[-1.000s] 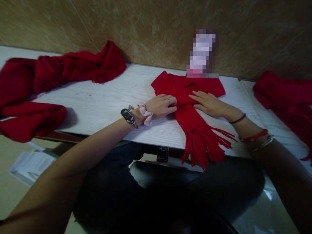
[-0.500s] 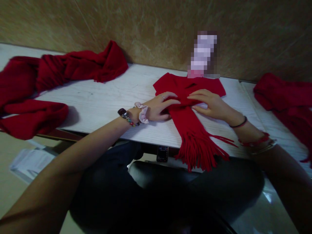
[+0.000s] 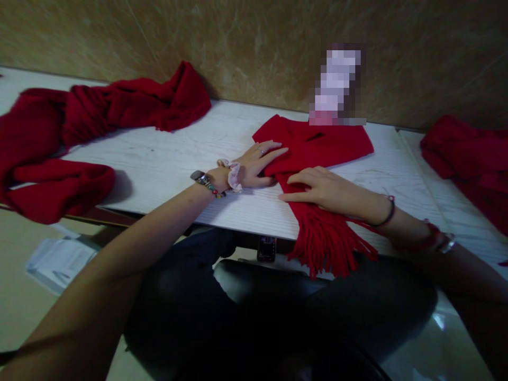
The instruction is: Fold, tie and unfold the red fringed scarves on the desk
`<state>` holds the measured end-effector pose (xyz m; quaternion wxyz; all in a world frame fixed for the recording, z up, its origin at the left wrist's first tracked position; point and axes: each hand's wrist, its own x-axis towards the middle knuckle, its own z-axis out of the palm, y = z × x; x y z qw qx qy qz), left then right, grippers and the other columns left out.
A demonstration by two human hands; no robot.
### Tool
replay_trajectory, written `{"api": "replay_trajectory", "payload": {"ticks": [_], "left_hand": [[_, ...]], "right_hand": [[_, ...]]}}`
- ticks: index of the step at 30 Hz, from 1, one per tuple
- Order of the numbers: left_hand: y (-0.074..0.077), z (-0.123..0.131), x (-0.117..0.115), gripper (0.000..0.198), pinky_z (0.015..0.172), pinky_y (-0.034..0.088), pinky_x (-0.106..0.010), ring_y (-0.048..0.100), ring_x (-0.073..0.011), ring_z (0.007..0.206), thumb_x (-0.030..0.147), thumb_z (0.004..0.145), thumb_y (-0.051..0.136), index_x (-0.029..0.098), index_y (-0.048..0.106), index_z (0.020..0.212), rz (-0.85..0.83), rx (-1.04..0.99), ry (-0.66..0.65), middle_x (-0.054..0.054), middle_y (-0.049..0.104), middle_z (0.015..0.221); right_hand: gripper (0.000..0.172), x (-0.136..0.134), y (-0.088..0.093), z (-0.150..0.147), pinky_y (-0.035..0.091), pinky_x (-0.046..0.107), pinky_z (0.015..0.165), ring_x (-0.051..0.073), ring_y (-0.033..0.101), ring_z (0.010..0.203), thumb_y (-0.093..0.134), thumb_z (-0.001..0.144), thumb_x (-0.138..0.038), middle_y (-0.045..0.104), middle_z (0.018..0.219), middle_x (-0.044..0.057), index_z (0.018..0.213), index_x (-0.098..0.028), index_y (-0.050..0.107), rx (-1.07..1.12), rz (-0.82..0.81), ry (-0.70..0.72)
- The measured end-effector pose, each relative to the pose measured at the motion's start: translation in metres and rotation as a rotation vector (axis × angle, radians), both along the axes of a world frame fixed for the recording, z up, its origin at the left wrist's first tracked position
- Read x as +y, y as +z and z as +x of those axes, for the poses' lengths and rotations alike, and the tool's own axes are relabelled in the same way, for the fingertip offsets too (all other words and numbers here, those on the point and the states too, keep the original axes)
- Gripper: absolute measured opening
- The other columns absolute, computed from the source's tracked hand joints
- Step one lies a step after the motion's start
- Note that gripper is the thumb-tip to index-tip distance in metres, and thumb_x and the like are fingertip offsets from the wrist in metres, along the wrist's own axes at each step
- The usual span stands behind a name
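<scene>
- The red scarf (image 3: 317,145) lies on the white surface (image 3: 166,164), right of centre and close to the far wall; its far part is already folded into a flat, roughly rectangular block.
- A narrower strip runs from that block toward the near edge, and the fringe (image 3: 327,241) hangs over the edge, so this end is not yet folded in.
- The left hand (image 3: 257,164) lies flat and open on the left edge of the folded block, fingers stretched, pressing the cloth down and gripping nothing.
- The right hand (image 3: 321,188) rests on the strip just above the fringe, fingers slightly curled on the fabric; whether it pinches the cloth I cannot tell.
- As a judgement: the folding looks partly done, with the loose fringed end left to bring up and the block left to square.
- A heap of loose red scarves (image 3: 79,132) lies unfolded at the far left of the surface, well apart from the hands.
- More red cloth (image 3: 472,164) sits at the right, also apart.
- Some papers (image 3: 59,259) lie on the floor, below the surface at the left.
</scene>
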<state>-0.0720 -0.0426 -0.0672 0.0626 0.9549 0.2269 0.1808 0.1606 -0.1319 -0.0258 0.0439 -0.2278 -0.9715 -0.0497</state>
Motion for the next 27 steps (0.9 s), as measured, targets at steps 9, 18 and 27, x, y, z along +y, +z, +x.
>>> {"api": "replay_trajectory", "payload": {"ticks": [9, 18, 27], "left_hand": [[0.002, 0.003, -0.003, 0.075, 0.105, 0.02, -0.052, 0.024, -0.0331, 0.131, 0.039, 0.074, 0.056, 0.022, 0.026, 0.14, 0.01, 0.028, 0.05, -0.014, 0.028, 0.141], [0.006, 0.004, -0.001, 0.074, 0.105, 0.012, -0.057, 0.021, -0.0331, 0.131, 0.045, 0.076, 0.053, 0.02, 0.025, 0.141, 0.061, 0.061, 0.146, -0.012, 0.022, 0.144], [0.003, 0.001, 0.003, 0.069, 0.103, 0.017, -0.058, 0.021, -0.0324, 0.13, 0.046, 0.079, 0.046, 0.02, 0.026, 0.14, 0.025, 0.019, 0.23, -0.011, 0.024, 0.143]], "right_hand": [[0.028, 0.007, -0.007, -0.006, 0.034, 0.031, 0.067, 0.018, 0.046, 0.078, 0.036, 0.083, -0.01, 0.054, 0.093, 0.009, 0.093, -0.018, 0.061, -0.071, 0.125, -0.049], [0.019, 0.001, 0.004, -0.003, 0.039, 0.029, 0.071, 0.016, 0.044, 0.08, 0.039, 0.085, -0.016, 0.047, 0.089, 0.006, 0.087, -0.019, 0.058, 0.327, -0.047, 0.044], [0.022, 0.003, 0.01, 0.012, 0.041, 0.03, 0.069, 0.016, 0.047, 0.08, 0.04, 0.088, -0.033, 0.048, 0.088, 0.006, 0.083, -0.022, 0.059, 0.477, -0.186, -0.026]]}}
